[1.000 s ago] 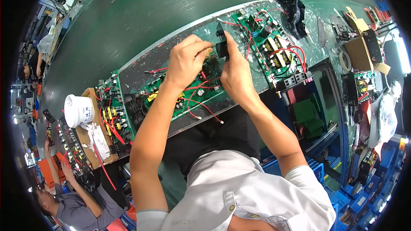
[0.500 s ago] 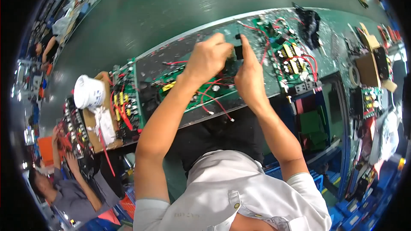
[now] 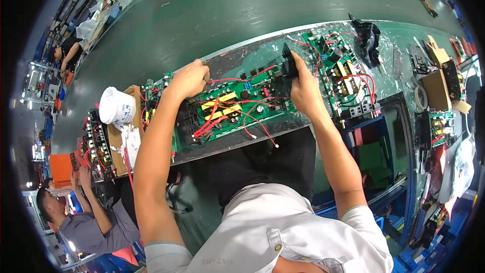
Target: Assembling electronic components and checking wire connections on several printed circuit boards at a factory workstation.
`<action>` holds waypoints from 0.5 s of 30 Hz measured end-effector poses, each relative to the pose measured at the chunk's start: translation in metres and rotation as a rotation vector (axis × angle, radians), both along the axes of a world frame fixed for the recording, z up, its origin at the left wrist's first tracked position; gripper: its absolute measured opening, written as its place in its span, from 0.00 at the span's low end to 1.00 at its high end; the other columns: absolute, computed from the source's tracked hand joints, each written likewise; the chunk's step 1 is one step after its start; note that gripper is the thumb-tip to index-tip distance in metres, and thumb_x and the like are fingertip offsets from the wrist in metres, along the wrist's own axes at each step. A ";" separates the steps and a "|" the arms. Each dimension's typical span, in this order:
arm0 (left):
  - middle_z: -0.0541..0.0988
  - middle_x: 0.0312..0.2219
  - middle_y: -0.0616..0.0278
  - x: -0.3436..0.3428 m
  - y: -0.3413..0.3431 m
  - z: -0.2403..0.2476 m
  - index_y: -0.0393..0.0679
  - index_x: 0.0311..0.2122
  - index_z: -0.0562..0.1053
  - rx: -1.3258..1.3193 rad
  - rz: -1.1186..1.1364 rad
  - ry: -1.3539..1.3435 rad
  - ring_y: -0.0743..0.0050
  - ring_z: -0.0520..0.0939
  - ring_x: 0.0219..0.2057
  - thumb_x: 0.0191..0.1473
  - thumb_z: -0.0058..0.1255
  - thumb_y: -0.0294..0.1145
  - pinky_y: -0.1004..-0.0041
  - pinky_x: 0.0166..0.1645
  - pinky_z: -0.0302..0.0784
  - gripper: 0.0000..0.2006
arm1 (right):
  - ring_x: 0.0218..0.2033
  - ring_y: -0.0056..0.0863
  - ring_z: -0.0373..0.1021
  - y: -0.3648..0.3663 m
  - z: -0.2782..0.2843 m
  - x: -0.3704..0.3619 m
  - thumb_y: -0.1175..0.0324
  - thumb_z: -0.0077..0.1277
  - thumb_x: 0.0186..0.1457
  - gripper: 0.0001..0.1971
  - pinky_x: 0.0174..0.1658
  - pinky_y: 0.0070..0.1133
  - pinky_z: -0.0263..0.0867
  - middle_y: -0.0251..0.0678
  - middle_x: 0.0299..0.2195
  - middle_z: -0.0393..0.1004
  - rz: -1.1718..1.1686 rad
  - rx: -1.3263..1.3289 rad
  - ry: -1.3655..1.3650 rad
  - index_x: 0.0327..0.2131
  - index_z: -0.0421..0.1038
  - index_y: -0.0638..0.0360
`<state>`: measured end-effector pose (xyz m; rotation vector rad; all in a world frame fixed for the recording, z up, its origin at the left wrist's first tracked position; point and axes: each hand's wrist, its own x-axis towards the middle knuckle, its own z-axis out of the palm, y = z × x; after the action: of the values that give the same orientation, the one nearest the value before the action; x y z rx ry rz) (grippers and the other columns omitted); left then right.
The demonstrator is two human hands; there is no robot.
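Note:
A green circuit board [image 3: 242,127] with yellow-wrapped transformers [image 3: 221,108] and several red wires [image 3: 261,133] lies in front of me. Over its far left corner is my left hand [image 3: 189,81], its fingers curled closed. One red wire runs close to those fingertips, but whether they grip it or anything else is hidden. At the board's right end, my right hand [image 3: 305,91] grips a black plate-like part [image 3: 288,61] between thumb and fingers. The part stands upright, and its lower edge is partly hidden by the hand.
More circuit boards lie on the right [image 3: 339,73] and left. A crumpled black bag [image 3: 370,40] is at the back right. On the left, a white tub [image 3: 116,107] stands in a cardboard box [image 3: 117,156]. A co-worker [image 3: 96,222] sits at the lower left.
My left hand has moved left, away from the right hand, uncovering the board's middle. My right hand has shifted slightly right and nearer, still with the black part.

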<state>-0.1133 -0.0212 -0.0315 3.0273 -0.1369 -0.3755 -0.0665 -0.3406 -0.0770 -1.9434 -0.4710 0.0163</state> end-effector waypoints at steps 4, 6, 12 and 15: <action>0.81 0.29 0.57 0.001 -0.004 0.017 0.39 0.35 0.73 -0.290 0.094 -0.156 0.58 0.82 0.31 0.52 0.50 0.24 0.66 0.39 0.75 0.04 | 0.60 0.46 0.64 -0.001 -0.003 0.005 0.87 0.36 0.51 0.33 0.62 0.30 0.57 0.54 0.55 0.68 0.025 0.083 0.016 0.62 0.57 0.57; 0.81 0.29 0.61 0.005 -0.014 0.025 0.39 0.36 0.74 -0.545 0.141 -0.171 0.66 0.81 0.32 0.53 0.51 0.24 0.69 0.39 0.74 0.05 | 0.60 0.45 0.64 -0.003 -0.005 0.006 0.87 0.36 0.51 0.33 0.62 0.29 0.57 0.53 0.55 0.68 0.021 0.106 0.055 0.62 0.57 0.58; 0.79 0.36 0.64 0.022 -0.101 0.026 0.37 0.40 0.76 -1.145 0.019 -0.254 0.76 0.80 0.41 0.56 0.50 0.20 0.76 0.44 0.75 0.07 | 0.60 0.38 0.64 0.002 -0.011 0.011 0.86 0.38 0.52 0.31 0.63 0.28 0.55 0.50 0.55 0.68 0.024 0.194 0.131 0.61 0.58 0.63; 0.76 0.36 0.63 0.025 -0.134 0.009 0.34 0.45 0.76 -1.251 0.052 -0.120 0.73 0.82 0.41 0.55 0.47 0.15 0.74 0.47 0.77 0.12 | 0.61 0.38 0.62 0.006 -0.008 0.010 0.86 0.38 0.51 0.31 0.65 0.27 0.53 0.49 0.57 0.67 0.014 0.220 0.142 0.61 0.58 0.66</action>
<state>-0.0886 -0.1552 -0.0228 1.8040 -0.1991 -0.0375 -0.0564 -0.3345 -0.0851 -1.7099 -0.3757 0.1066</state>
